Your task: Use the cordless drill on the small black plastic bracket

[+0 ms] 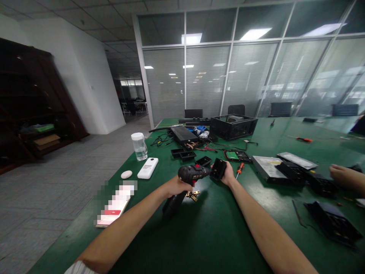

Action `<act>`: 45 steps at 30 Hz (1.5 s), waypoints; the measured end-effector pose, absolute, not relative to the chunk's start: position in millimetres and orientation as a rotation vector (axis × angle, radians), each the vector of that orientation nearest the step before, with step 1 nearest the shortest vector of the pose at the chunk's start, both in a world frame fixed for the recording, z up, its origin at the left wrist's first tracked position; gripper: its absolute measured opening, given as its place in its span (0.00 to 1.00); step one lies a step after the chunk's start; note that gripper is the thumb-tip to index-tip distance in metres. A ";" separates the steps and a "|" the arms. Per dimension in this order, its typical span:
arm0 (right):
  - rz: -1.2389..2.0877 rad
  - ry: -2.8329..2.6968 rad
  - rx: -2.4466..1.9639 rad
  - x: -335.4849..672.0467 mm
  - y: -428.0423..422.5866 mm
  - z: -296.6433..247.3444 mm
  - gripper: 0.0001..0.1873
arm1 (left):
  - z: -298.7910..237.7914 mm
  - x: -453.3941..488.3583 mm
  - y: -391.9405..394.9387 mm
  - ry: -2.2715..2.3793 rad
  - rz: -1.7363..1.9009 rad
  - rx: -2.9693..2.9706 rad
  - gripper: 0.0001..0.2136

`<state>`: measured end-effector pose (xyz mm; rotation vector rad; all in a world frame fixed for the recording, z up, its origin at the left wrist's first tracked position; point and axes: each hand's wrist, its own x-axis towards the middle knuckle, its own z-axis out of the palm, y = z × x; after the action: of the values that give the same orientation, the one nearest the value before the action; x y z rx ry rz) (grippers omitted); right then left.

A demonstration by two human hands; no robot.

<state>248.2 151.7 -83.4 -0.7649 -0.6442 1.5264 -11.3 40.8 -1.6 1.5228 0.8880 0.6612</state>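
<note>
Power drill at the view's six o'clock, grasped by the fingers of the left hand, pointing toward three o'clock, where the right hand's fingers hold a black casing. Brass-coloured metal pieces lie at the drill's six o'clock.

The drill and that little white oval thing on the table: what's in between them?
In the head view, a white gadget lies between them, closer to the white oval thing; then green table shows up to the drill.
</note>
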 end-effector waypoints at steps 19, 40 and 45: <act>1.535 -0.654 -0.757 248.8 151.2 -83.9 0.18 | -4.4 -12.6 43.2 0.894 0.658 1.550 0.09; 1.541 -0.665 -0.746 249.2 151.7 -85.3 0.19 | 1.2 -11.5 38.5 0.917 0.670 1.552 0.07; 1.549 -0.668 -0.747 249.8 151.8 -86.0 0.19 | 0.7 -11.3 38.8 0.902 0.646 1.585 0.05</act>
<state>249.8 151.8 -86.0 -0.7475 -0.6677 1.5492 -11.3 38.8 0.7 1.5849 0.9019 0.6464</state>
